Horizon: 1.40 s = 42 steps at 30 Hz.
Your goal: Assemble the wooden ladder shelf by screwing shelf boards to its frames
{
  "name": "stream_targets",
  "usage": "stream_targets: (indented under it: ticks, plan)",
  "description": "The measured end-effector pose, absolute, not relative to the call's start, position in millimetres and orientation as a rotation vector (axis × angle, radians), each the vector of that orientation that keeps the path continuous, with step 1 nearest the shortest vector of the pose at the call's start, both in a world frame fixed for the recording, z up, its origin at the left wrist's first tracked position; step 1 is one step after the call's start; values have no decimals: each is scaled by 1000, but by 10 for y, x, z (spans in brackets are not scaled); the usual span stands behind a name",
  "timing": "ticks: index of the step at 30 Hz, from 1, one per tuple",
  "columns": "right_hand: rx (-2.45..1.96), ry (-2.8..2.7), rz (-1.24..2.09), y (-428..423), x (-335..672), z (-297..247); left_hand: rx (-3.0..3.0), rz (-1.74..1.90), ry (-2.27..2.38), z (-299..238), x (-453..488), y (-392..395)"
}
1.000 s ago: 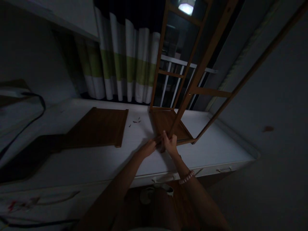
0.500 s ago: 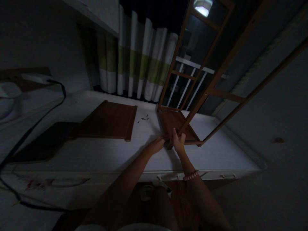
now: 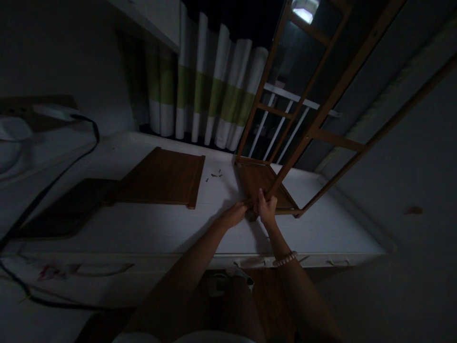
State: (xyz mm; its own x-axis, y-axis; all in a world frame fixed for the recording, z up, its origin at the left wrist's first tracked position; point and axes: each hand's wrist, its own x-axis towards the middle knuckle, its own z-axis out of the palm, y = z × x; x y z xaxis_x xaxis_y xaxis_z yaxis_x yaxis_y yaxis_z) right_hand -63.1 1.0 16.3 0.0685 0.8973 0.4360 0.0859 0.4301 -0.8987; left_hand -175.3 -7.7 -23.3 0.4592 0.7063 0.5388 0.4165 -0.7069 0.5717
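Note:
A tall wooden shelf frame stands on a white surface, with a brown shelf board fitted at its foot. My right hand is wrapped round the bottom of the frame's near post. Close beside it on the left, my left hand has its fingers pinched at the same corner; what they hold is too dark to make out. A pale bead bracelet sits on my right wrist.
A loose brown shelf board lies flat to the left, with a darker panel beyond it. Small screws or pegs lie scattered between board and frame. A black cable trails at the left. Striped curtains hang behind.
The camera view drifted slightly right over the second. Both hands stayed at the frame's near bottom corner, shifting only a little.

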Motion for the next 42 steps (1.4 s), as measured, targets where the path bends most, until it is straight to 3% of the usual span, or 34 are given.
stream_targets:
  ticks: [42]
  plan:
    - [-899,-1344,854,78,-727,230,2413,1022,1200,-154,-1746,-217]
